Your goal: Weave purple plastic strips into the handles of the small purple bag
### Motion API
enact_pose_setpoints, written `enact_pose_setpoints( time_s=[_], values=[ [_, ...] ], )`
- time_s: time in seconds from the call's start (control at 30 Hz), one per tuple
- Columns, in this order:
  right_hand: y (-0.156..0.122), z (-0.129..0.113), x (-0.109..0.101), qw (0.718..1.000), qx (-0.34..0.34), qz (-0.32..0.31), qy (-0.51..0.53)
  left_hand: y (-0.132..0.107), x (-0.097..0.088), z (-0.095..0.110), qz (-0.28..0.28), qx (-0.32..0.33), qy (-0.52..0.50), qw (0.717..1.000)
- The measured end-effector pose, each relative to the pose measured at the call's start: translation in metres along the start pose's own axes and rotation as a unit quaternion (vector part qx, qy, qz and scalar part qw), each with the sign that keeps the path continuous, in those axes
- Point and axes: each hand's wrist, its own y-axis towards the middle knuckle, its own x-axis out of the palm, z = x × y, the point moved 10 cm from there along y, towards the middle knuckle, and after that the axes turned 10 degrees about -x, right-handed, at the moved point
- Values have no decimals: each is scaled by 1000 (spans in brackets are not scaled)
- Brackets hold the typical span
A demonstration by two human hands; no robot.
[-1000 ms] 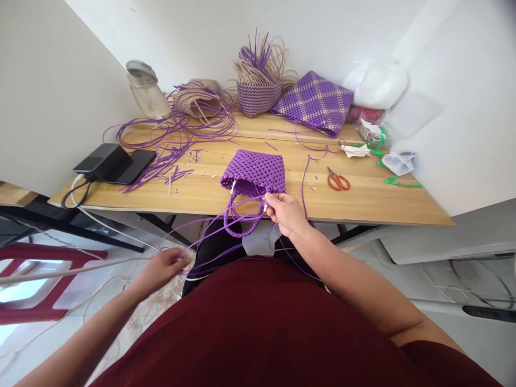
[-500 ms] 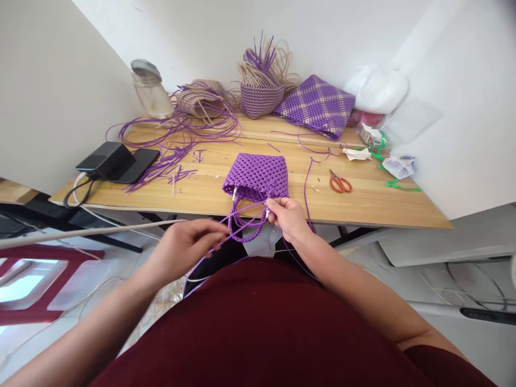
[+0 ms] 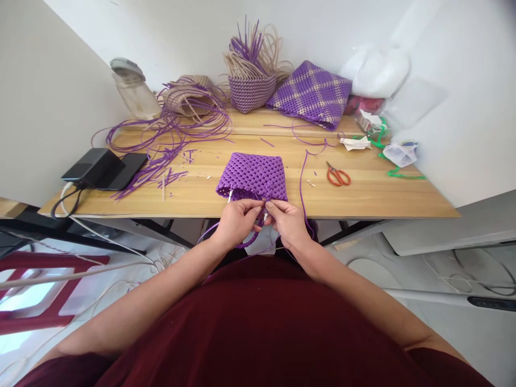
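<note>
A small purple woven bag lies at the near edge of the wooden table, its braided handle hanging off the edge. My left hand and my right hand meet just below the bag's rim. Both pinch the handle and thin purple strands there, fingers closed. Loose purple strands trail from my hands up across the table and down to my lap.
Red-handled scissors lie right of the bag. Purple strand offcuts spread at the left beside a black device. At the back stand a jar, a half-woven basket, a purple plaid woven piece and plastic bags.
My left hand came up from low at my left side, drawing the strands, and now meets my right hand at the bag's handle. The right hand stayed at the handle.
</note>
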Motion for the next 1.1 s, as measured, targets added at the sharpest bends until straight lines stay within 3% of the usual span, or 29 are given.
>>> enact_pose_setpoints(
  time_s=[0.17, 0.5, 0.93, 1.1],
  values=[
    [-2, -7, -1, 997, -31, -48, -58, 1, 12, 2, -53, -6, -18, 998],
    [-11, -18, -6, 987, -52, -86, -124, 9, 5, -8, 11, 14, -9, 1000],
    [-14, -15, -19, 981, -6, -115, -159, 7, 23, -17, -34, -44, -138, 989],
    [-22, -39, -24, 939, -133, -122, -293, 8, 24, -9, -48, -14, -126, 991]
  ],
)
